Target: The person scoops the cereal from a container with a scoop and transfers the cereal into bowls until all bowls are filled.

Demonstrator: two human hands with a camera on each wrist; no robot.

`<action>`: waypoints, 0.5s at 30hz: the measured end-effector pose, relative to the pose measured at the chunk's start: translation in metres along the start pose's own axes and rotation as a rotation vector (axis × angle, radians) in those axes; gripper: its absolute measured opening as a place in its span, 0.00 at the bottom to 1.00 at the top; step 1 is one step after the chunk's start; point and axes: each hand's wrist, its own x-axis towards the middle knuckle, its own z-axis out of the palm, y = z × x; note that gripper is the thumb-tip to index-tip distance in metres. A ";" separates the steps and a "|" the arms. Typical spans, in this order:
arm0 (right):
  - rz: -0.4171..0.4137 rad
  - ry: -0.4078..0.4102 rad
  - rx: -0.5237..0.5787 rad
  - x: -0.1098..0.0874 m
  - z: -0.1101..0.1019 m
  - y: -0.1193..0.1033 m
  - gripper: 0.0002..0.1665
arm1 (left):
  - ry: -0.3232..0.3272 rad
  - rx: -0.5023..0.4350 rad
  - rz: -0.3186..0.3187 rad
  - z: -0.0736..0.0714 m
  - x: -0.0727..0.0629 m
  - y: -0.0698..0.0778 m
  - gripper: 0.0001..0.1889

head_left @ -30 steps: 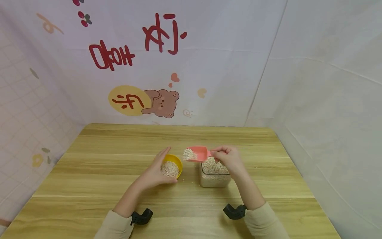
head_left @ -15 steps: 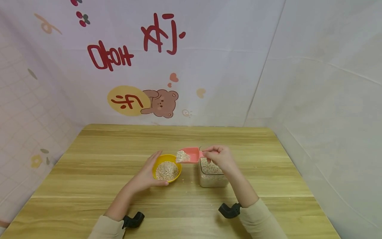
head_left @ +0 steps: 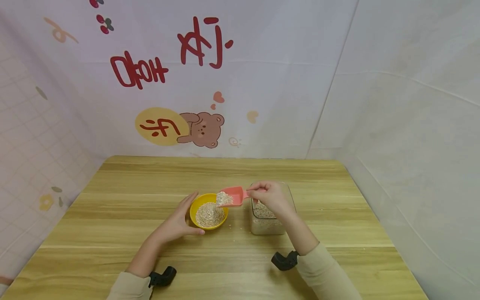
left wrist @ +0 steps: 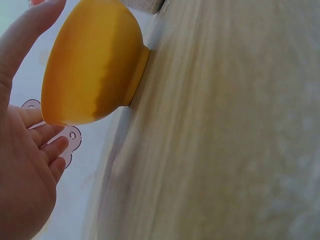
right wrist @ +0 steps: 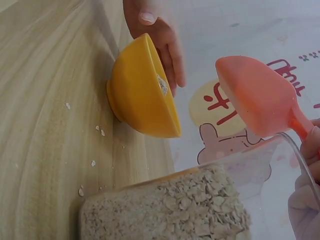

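Near the middle of the table, a yellow bowl (head_left: pixel 198 202) holds a mound of pale oat flakes (head_left: pixel 208 215). My left hand (head_left: pixel 175 224) curves loosely along the bowl's left side, thumb and fingers spread; the left wrist view shows the fingers (left wrist: pixel 52 145) relaxed by the rim. Between thumb and fingers, my right hand (head_left: pixel 273 198) pinches the handle of a pink scoop (head_left: pixel 236 195). Oats lie at the scoop's front end, which overlaps the bowl's right rim from above. Under my right hand stands a clear square container (head_left: pixel 265 227) of oats, partly hidden by the hand.
Several stray flakes (right wrist: pixel 102 132) dot the wooden table (head_left: pixel 150 179) between bowl and container. A printed white cloth (head_left: pixel 262 83) hangs behind the table, and a plain one (head_left: pixel 412 146) hangs at the right. Black camera mounts (head_left: pixel 163 276) sit on both wrists.
My right hand has carried the scoop leftward until its front overlaps the bowl. The bowl has shifted slightly left, and my left hand has drawn left with its hold loosened.
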 end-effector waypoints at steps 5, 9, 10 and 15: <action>0.012 -0.043 0.043 0.007 0.005 0.001 0.06 | -0.006 -0.018 0.004 0.000 0.000 -0.005 0.61; 0.012 -0.060 0.055 0.010 0.009 0.001 0.07 | -0.015 -0.025 -0.003 0.001 0.001 -0.006 0.61; 0.006 -0.064 0.052 0.010 0.009 0.001 0.07 | -0.019 -0.026 -0.006 0.001 0.002 -0.007 0.61; -0.010 -0.080 0.025 0.013 0.013 0.001 0.06 | -0.029 -0.034 -0.023 0.002 0.002 -0.008 0.61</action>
